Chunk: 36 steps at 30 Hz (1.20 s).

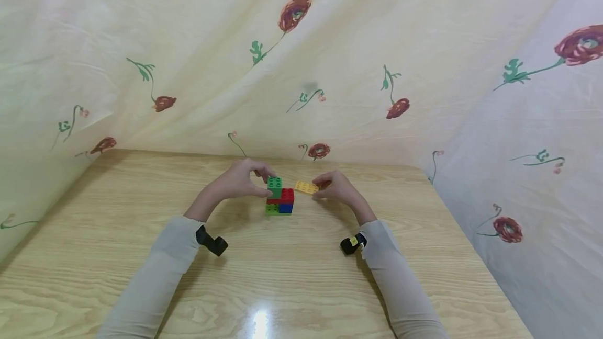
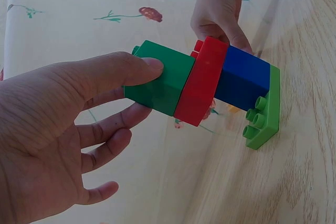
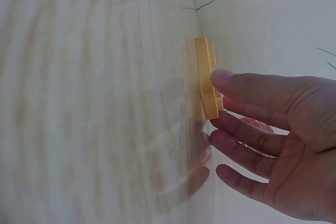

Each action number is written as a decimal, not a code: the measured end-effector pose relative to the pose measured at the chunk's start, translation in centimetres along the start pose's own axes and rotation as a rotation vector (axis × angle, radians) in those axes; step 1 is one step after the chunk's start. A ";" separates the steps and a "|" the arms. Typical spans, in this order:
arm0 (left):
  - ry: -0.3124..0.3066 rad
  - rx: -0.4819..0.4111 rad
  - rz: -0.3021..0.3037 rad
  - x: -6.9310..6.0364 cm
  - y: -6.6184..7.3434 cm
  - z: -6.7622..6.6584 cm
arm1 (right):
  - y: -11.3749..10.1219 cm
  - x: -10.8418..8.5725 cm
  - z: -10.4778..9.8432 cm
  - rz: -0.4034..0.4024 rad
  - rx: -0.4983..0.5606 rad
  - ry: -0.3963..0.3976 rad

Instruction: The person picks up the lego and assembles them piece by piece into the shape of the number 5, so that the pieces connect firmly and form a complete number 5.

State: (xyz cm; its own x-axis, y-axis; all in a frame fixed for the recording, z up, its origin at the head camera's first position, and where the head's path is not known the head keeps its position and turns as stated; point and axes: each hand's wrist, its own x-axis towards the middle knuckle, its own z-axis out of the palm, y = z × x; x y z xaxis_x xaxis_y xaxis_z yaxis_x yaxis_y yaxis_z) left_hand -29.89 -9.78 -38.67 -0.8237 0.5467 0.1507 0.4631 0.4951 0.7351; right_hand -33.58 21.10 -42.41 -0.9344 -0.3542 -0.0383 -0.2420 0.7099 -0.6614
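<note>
A stack of toy building bricks stands on the table. Its base is a light green plate [image 2: 270, 114], with a blue brick [image 2: 244, 74] on it, a red brick [image 2: 202, 80] above that and a green brick [image 2: 163, 77] on top. My left hand [image 1: 242, 178] pinches the green brick between thumb and fingers, its lower fingers spread loose. To the right of the stack a flat yellow-orange brick [image 1: 307, 187] lies studs up. My right hand [image 1: 336, 188] holds this brick by its right end, the thumb [image 3: 226, 80] on the studded side.
The pale wooden table [image 1: 282, 276] reaches back to a hanging cloth [image 1: 212, 67] printed with red flowers. Black wrist straps [image 1: 212, 241] sit at both cuffs. A bright reflection shows near the table's front.
</note>
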 end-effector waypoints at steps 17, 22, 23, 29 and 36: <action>-0.002 -0.014 -0.013 0.0 0.1 0.0 | -0.3 -0.1 -0.1 0.038 -0.026 -0.047; -0.004 -0.010 -0.021 0.0 0.2 0.0 | -0.3 -0.2 -0.1 0.048 -0.027 -0.057; -0.004 -0.008 -0.023 0.0 0.2 0.0 | -0.4 -0.2 -0.1 0.050 -0.030 -0.060; -0.005 -0.007 -0.029 -0.1 0.4 0.0 | -0.4 -0.3 -0.2 0.064 -0.048 -0.071; -0.007 -0.006 -0.031 -0.2 0.5 0.0 | -0.4 -0.4 -0.2 0.071 -0.063 -0.089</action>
State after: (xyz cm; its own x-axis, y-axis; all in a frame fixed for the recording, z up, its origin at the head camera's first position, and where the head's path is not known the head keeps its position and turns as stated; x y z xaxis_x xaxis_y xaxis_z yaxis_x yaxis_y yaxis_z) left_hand -29.51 -9.61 -38.27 -0.8352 0.5359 0.1235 0.4357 0.5077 0.7432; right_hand -33.16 21.13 -41.96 -0.9236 -0.3523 -0.1515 -0.1947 0.7711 -0.6063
